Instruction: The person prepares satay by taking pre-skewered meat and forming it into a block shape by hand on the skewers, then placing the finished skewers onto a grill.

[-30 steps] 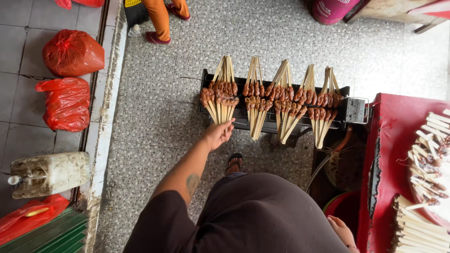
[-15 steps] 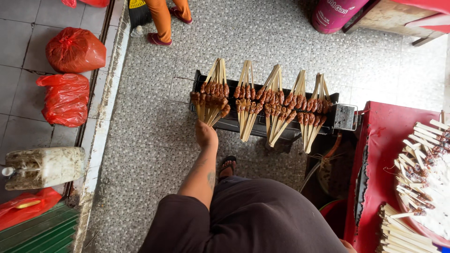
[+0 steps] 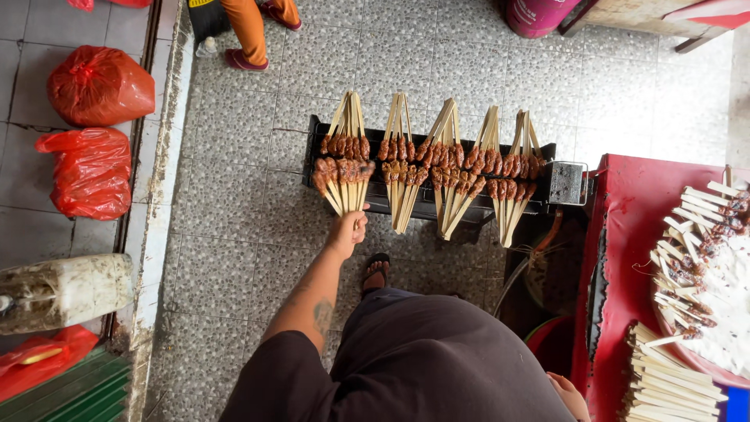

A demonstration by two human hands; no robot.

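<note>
Left hand (image 3: 346, 233) reaches forward, fingers closed around the bare stick ends of the leftmost skewer bundle (image 3: 344, 160), holding it. That bundle lies across the black grill (image 3: 566, 181), meat end away from the hand, sticks fanned toward it. Four more skewer bundles (image 3: 457, 164) sit to the right of the hand on the same grill, side by side, some touching. Right hand (image 3: 569, 393) low at the body's right side, mostly hidden; cannot tell if it is open or closed. Just right of it, the red surface (image 3: 625, 234) carries a tray of raw skewers (image 3: 703, 258) and a stack of bare sticks (image 3: 664, 383). Far left of the left hand: red plastic bags (image 3: 98, 86) on the floor.
</note>
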